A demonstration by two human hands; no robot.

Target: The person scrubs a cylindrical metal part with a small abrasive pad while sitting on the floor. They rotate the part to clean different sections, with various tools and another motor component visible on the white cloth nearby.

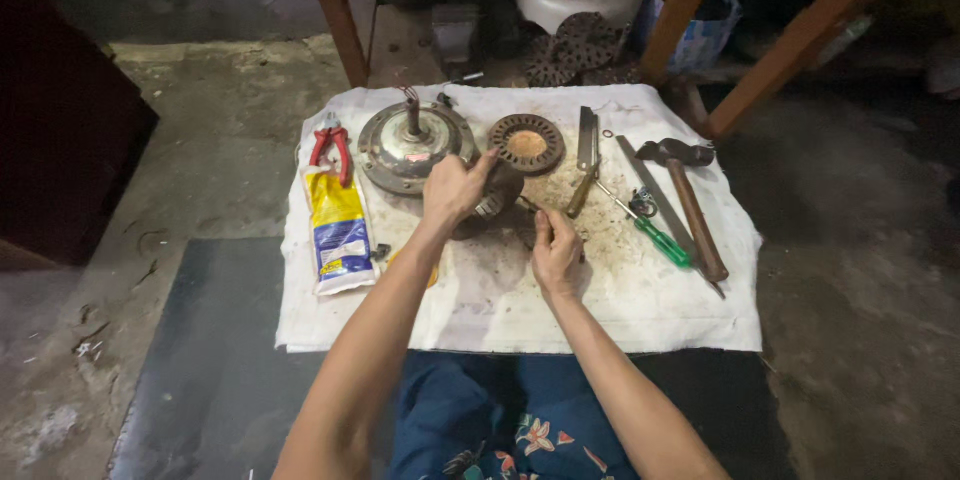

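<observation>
Spread over the concrete floor, a stained white cloth (620,310) carries a dismantled motor: housing (405,145) and ring (527,143) lie apart at upper centre. Left hand (455,188) grips a dark round part (497,195); right hand (555,250) pinches a thin tool (530,206) against it.

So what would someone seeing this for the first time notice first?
Two bare hands meet mid-cloth: the left hand grips a dark round part, the right hand pinches a thin tool. Behind them lies a round metal motor housing; a hammer lies at right.
</observation>
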